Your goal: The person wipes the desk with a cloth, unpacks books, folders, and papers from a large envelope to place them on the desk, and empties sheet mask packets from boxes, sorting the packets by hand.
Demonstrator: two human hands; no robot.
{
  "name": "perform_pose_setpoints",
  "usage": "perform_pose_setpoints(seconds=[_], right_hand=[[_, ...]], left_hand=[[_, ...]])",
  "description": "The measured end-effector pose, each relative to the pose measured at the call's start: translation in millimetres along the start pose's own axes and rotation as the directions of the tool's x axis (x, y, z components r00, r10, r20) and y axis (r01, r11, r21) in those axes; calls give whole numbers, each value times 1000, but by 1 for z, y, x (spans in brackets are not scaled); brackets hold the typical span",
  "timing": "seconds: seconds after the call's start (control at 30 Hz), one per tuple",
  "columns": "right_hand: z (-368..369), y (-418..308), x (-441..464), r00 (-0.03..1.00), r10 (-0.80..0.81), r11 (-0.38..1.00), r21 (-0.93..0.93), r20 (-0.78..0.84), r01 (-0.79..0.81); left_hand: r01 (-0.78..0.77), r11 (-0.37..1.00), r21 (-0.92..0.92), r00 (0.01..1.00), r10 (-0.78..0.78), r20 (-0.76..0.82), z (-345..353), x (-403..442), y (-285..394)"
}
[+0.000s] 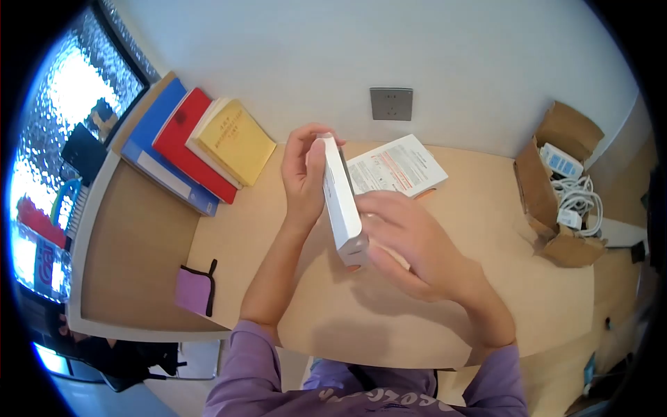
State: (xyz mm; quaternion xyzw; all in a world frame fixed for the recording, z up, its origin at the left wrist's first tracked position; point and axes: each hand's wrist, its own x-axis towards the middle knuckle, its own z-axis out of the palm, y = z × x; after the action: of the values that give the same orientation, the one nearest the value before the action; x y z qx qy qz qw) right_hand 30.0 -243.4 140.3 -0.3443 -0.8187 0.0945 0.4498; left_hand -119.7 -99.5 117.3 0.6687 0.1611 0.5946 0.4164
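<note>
A slim white box (pixel 340 191) is held up above the desk, tilted, with one narrow side facing me. My left hand (pixel 306 163) is closed around its far end, the thumb lying along the near edge. My right hand (pixel 417 243) is at the box's right side, near the lower end. Its fingers are stretched out and the thumb stands apart from them; the fingertips meet or nearly meet the box, and their exact contact is hard to make out. Behind the box, a white printed box or booklet (pixel 399 167) with red and black text lies on the desk.
Blue and red binders (pixel 198 149) and yellow books (pixel 233 142) lean at the left. A purple pouch (pixel 195 290) lies at the desk's left edge. To the right stands an open cardboard box (pixel 538 181) with white cables (pixel 580 198). A wall socket (pixel 391 104) is behind.
</note>
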Motion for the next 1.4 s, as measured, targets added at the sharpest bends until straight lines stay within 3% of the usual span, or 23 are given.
perform_pose_setpoints(seconds=[0.13, 0.23, 0.27, 0.37, 0.4, 0.5, 0.57, 0.63, 0.67, 0.83, 0.97, 1.03, 1.1, 1.13, 1.23, 1.33, 1.4], right_hand=[[5, -13, 9, 996, -29, 956, -288, 83, 52], [2, -13, 7, 996, 6, 940, -339, 87, 24], [-1, -12, 5, 996, 26, 944, -331, 81, 2], [-9, -13, 9, 993, 94, 941, -333, 66, -66], [-11, -14, 11, 991, 117, 938, -336, 64, -89], [-17, -11, 13, 987, 108, 957, -283, 123, -69], [-16, -7, 10, 995, 55, 949, -316, 88, -25], [-18, -7, 9, 997, 38, 945, -325, 63, -16], [-22, -10, 9, 998, 46, 947, -319, 52, -27], [-35, 0, 3, 995, 100, 939, -331, 7, -92], [-34, 10, 1, 935, 329, 916, -287, 131, -282], [-27, 21, -8, 868, 428, 886, -306, 252, -348], [-20, 39, -23, 772, 488, 862, -359, 407, -356], [-20, 43, -26, 576, 640, 767, -470, 509, -437], [-16, 46, -29, 527, 646, 761, -521, 553, -387], [-8, 37, -22, 528, 629, 764, -580, 571, -283], [5, 34, -18, 450, 654, 747, -615, 608, -254]], left_hand=[[201, 965, -167, 980, -198, 34, -7, 2, 10], [190, 963, -190, 977, -168, 128, -29, 10, 11], [171, 963, -209, 985, -161, 65, -33, 10, 15], [81, 985, -153, 951, -31, 307, -68, 21, 20], [13, 996, -86, 952, 14, 304, -67, 23, 27], [40, 999, -26, 836, -20, 549, -75, 23, 54], [16, 986, 168, 761, -121, 637, -68, 19, 87], [-123, 963, 240, 644, -106, 758, -72, 16, 102], [-150, 948, 280, 630, -126, 766, -71, 12, 107], [-349, 773, 529, 573, -271, 774, -72, 0, 131], [-227, 666, 710, 733, -363, 576, -72, -3, 135], [-210, 589, 780, 797, -359, 486, -66, -2, 137], [-272, 547, 792, 847, -255, 467, -62, -4, 126], [-299, 524, 798, 867, -200, 457, -61, -5, 119], [-303, 462, 834, 846, -273, 459, -59, -3, 109], [-186, 449, 874, 869, -339, 359, -58, 3, 84], [-118, 480, 869, 872, -369, 322, -62, 9, 63]])
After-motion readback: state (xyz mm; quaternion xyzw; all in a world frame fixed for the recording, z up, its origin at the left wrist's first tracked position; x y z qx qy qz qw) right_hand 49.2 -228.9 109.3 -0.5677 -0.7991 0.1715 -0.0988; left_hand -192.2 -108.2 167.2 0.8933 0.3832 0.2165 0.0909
